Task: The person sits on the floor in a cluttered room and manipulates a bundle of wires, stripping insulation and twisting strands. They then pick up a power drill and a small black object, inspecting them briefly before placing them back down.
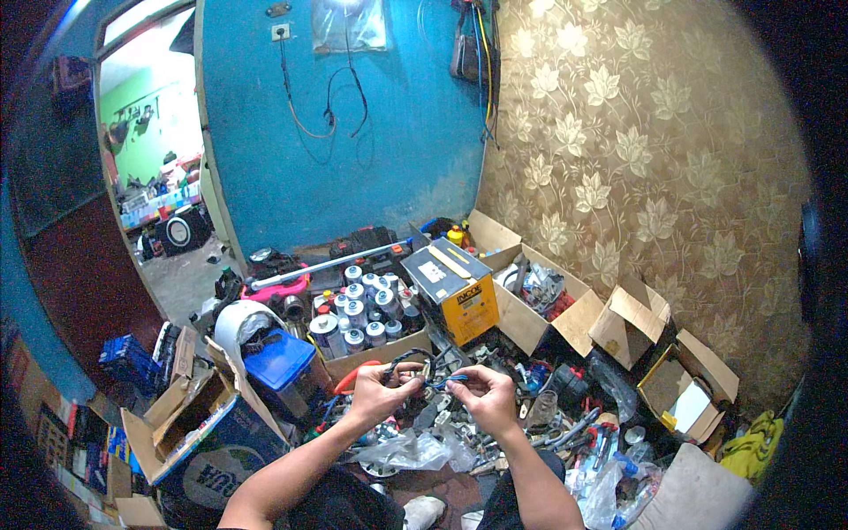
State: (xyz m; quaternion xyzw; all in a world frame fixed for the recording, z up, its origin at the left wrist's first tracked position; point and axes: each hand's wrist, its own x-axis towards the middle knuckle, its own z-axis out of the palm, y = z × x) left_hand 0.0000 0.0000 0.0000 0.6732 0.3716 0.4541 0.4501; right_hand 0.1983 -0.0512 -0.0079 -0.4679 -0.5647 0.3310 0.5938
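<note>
My left hand (pixel 385 395) is closed around a dark cable (pixel 411 354), which loops up between my hands and has a small pale piece near my fingers. My right hand (pixel 486 396) pinches thin blue and dark wires (pixel 450 381) just to the right, at about the same height. Below and behind my hands lies a dense heap of small metal and plastic parts (pixel 539 415) with a crumpled clear plastic bag (pixel 397 450). A red-orange curved item (pixel 349 378) shows just left of my left hand.
A carton of white cans (pixel 356 309), a yellow-and-grey box (pixel 468 311) and open cardboard boxes (pixel 579 327) line the back. A blue-lidded bin (pixel 278 358) and another carton (pixel 159 437) stand left, a grey cushion (pixel 680 495) lower right. An open doorway (pixel 150 177) is upper left.
</note>
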